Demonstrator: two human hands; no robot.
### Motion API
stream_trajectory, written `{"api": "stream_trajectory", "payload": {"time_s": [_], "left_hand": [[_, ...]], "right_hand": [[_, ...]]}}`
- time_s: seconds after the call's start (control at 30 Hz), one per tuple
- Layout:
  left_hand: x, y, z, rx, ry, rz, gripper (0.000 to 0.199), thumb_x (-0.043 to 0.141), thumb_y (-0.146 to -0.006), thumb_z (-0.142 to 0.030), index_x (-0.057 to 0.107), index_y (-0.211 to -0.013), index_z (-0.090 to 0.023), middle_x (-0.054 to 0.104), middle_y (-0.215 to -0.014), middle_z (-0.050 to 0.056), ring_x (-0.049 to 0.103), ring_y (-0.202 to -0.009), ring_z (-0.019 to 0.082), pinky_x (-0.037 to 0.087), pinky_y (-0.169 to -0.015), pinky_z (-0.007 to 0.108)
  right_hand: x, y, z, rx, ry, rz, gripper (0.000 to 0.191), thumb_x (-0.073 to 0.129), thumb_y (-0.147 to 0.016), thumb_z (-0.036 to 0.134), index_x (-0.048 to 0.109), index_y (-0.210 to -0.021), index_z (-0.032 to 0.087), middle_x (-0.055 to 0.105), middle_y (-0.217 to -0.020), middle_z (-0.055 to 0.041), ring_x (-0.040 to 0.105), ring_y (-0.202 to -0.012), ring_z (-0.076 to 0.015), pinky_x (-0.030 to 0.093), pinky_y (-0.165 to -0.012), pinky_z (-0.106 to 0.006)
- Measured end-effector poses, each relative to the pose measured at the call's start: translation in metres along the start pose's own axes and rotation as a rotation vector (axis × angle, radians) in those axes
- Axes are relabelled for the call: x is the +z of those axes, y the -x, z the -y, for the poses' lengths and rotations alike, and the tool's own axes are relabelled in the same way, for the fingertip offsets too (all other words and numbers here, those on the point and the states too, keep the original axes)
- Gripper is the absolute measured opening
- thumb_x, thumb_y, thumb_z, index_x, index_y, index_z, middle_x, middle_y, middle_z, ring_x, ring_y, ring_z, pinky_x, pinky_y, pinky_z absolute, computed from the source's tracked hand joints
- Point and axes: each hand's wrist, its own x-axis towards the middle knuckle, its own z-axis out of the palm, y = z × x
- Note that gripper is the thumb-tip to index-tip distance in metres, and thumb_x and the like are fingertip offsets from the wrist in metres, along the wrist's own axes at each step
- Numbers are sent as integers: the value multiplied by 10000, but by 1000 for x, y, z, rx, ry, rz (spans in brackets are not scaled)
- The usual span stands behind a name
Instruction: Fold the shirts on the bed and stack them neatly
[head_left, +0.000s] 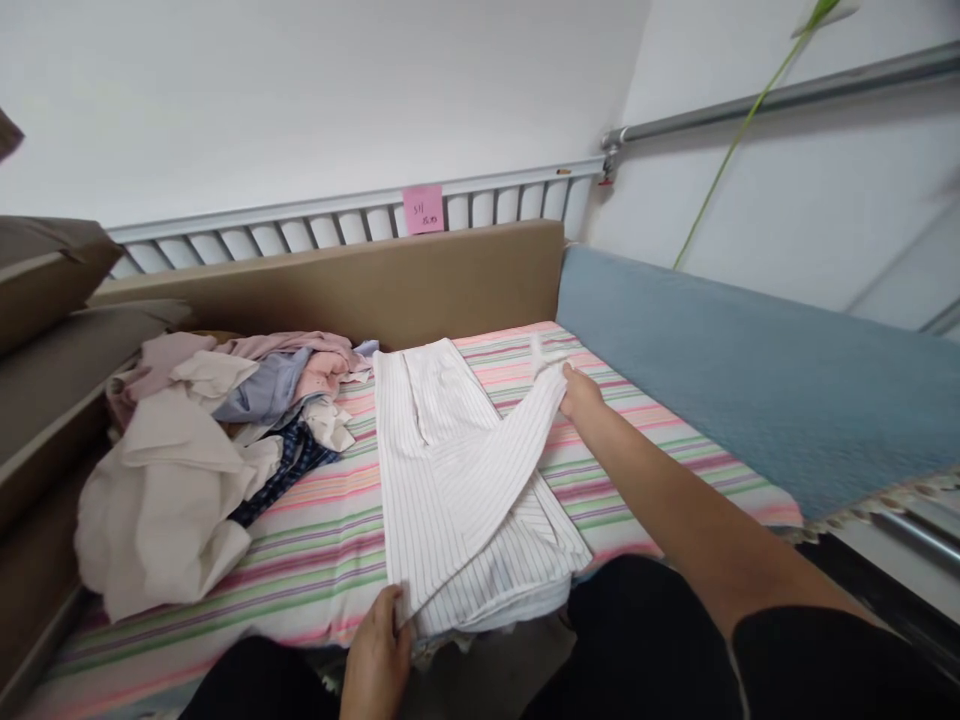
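A white garment with thin dark stripes (427, 480), partly folded, lies on the striped cloth in front of me. My right hand (581, 395) is closed on one end of a flap of it, lifted off to the right. At the near left corner, my left hand (380, 645) pinches the edge of the same garment. Under the raised flap more striped layers show, reaching the near edge of the seat. The exact kind of garment is hard to make out.
Crumpled clothes (187, 480) are heaped on the left, beside stacked brown cushions (67, 330). A brown backrest (375, 290) stands behind, before a white radiator (315, 225) with a pink note (424, 209). Blue padding (720, 350) borders the striped cloth (322, 520) on the right.
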Motion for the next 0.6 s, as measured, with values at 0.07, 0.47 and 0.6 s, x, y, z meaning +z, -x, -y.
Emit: {"api": "stream_trajectory", "payload": {"time_s": [0.07,0.47,0.6], "left_hand": [[-1,0,0,-15,4,4,356,361,-787,-241,458,-1120,-161,651,-1042,130,632,-953,236,499,-812,367],[-22,-3,-24,12,19,-77,310,377,-819,-276,488,-1085,-163,664,-820,73,647,-749,197,503,-651,292],[-18,-4,-30,88,-4,-72,305,375,-819,-197,501,-1096,-168,667,-927,94,637,-876,203,502,-752,317]], "right_hand": [[20,7,6,16,-42,43,128,470,-867,174,513,-746,176,600,-620,20,602,-618,-116,523,-630,-257],[117,45,121,-219,-159,405,163,437,-912,262,555,-964,162,632,-818,13,610,-763,-107,497,-795,-358],[82,39,125,-377,-190,395,178,459,-898,255,556,-999,145,647,-882,-16,612,-823,-108,484,-811,-319]]}}
